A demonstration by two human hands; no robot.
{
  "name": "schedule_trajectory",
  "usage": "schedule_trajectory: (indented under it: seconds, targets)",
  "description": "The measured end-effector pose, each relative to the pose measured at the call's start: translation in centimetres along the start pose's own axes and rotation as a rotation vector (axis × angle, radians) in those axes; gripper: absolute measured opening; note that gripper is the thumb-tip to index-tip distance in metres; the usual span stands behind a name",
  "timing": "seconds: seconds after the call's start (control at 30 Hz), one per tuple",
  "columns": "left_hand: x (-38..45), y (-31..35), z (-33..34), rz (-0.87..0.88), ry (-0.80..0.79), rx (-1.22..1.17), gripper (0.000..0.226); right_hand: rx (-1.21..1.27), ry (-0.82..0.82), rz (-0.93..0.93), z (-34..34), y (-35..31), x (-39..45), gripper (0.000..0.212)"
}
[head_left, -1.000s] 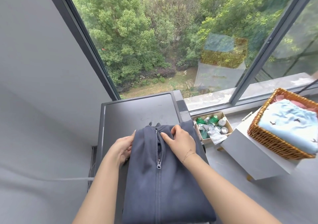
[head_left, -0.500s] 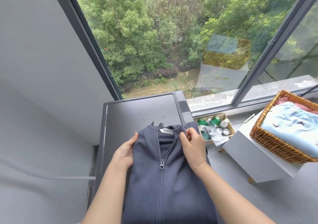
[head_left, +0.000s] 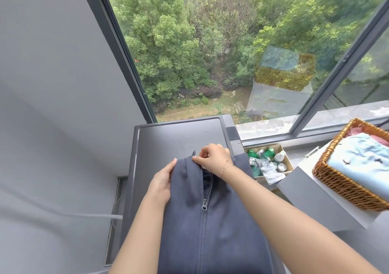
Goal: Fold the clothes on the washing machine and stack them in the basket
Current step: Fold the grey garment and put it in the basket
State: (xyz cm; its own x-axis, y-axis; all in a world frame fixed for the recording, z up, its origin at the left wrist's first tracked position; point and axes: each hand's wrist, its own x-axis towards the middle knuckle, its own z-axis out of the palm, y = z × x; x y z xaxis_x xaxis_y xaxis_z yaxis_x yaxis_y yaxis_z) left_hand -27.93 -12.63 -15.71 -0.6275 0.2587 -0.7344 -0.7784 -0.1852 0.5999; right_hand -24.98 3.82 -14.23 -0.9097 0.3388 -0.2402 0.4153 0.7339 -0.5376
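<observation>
A dark blue zip-up jacket (head_left: 210,227) lies lengthwise on the dark grey washing machine top (head_left: 179,139), zipper facing up and partly open at the collar. My right hand (head_left: 212,156) pinches the collar at the jacket's far end. My left hand (head_left: 162,181) lies with straight fingers against the jacket's left edge, near the shoulder. A wicker basket (head_left: 336,181) stands to the right on a white stand, holding a folded light blue garment (head_left: 362,160) over something pink.
A cardboard box (head_left: 267,164) of green and white bottles sits on the floor between the machine and the white stand (head_left: 311,198). A large window (head_left: 210,53) lies beyond the machine. A grey wall (head_left: 52,105) and cable are on the left.
My right hand has shifted from the right side of the collar to its middle and now pinches it. The collar opening has been drawn more closed. My left hand stays at the left edge.
</observation>
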Motion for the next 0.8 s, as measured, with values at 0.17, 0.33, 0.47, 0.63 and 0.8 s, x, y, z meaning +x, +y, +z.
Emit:
schedule_trajectory:
  seconds: [0.17,0.33,0.47,0.63,0.8]
  targets:
    - [-0.2,-0.8,-0.6,0.179,0.048,-0.075,0.014,0.123,0.046,0.035,-0.6,0.6,-0.8,0.026]
    - [-0.9,-0.7,-0.2,0.193,0.002,-0.023,0.014,0.106,-0.069,-0.011,0.0,-0.4,-0.5,0.027]
    - [-0.9,-0.5,-0.5,0.239,0.006,0.004,0.012,0.150,-0.030,0.003,-0.1,0.0,-0.3,0.023]
    - [-0.8,-0.3,-0.9,0.248,-0.080,0.075,0.014,0.294,-0.159,0.050,-0.5,-0.3,-0.4,0.026]
    - [-0.7,-0.1,-0.9,0.256,-0.048,0.046,0.012,0.546,-0.177,0.104,-0.6,-0.5,-0.3,0.019]
